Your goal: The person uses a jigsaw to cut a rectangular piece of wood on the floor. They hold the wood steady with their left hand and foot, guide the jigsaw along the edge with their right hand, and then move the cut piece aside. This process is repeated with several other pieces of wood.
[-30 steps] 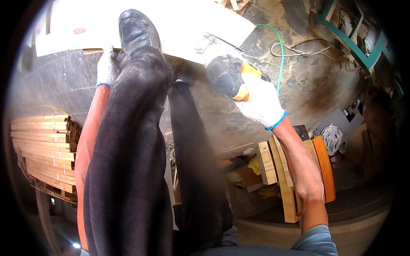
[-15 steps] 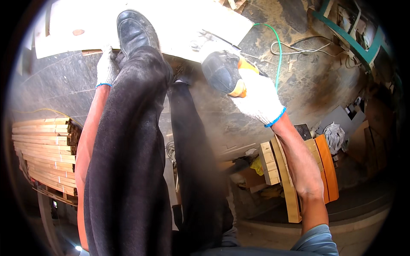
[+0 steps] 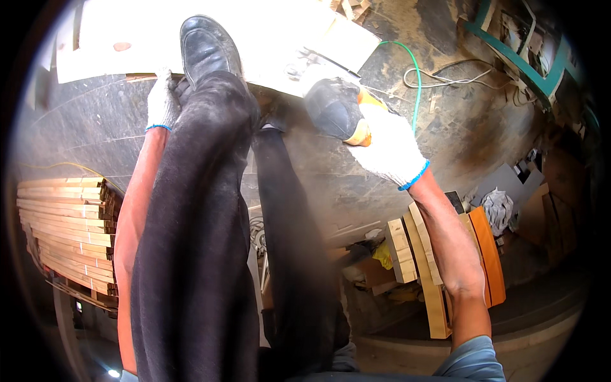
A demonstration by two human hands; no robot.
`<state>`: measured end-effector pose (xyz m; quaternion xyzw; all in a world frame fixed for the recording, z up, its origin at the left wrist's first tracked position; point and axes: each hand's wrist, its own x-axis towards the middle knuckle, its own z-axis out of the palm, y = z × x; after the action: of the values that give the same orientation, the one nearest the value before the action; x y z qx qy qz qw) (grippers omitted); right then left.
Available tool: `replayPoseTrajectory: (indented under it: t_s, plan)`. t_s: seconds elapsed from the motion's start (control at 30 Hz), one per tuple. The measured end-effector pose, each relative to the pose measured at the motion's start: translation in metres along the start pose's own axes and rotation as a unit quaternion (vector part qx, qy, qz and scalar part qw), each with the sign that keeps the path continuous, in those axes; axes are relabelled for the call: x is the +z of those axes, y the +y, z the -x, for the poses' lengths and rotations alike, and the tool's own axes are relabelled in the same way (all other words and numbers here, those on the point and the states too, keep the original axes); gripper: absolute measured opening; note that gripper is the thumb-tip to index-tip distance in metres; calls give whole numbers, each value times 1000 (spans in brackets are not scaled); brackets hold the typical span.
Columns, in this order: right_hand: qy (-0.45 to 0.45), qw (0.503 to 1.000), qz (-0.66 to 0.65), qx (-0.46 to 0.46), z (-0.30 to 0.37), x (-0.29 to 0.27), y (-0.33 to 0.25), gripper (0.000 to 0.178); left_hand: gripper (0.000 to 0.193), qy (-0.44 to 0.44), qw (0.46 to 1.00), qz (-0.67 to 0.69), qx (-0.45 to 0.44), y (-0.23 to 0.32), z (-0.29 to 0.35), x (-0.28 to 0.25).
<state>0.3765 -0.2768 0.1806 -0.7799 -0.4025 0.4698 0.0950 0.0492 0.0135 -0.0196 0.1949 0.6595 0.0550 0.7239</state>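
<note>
A large pale board, washed out by bright light, lies at the far side. My left hand, in a white knitted glove with a blue cuff, is closed at the board's near edge; my knee partly covers it. In my right hand, gloved the same way, is a black-and-orange power tool. Its front end rests over the board's right part, where glare hides the detail. My black shoe presses on the board between the two hands.
Stacked wooden strips stand at the left. Wooden beams lie near my right forearm. A green hose and a pale cable cross the dusty floor. At the far right is a green metal frame.
The view has shifted slightly, so everything sits a little to the right. Both hands keep their holds, and the tool shows hardly any movement against the board.
</note>
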Motion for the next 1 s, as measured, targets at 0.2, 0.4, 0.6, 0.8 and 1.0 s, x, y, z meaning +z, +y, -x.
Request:
replayPoseTrajectory:
  t_s: [0.2,0.4,0.6,0.8,1.0]
  plan:
    - [-46,997,-32,58,-4,-9,-10,48,78,47,999,7,24,1,16,15]
    - [10,996,-79,30,-1,-11,-14,32,68,68,997,32,-6,4,24,34]
    - [20,994,-90,49,0,-14,-5,48,67,62,998,-30,-9,4,8,8]
    - [94,884,-365,276,26,-54,-16,23,65,31,994,-105,29,6,7,-8]
    - [240,749,-579,214,79,-68,-17,30,63,50,984,-171,-3,2,23,-35]
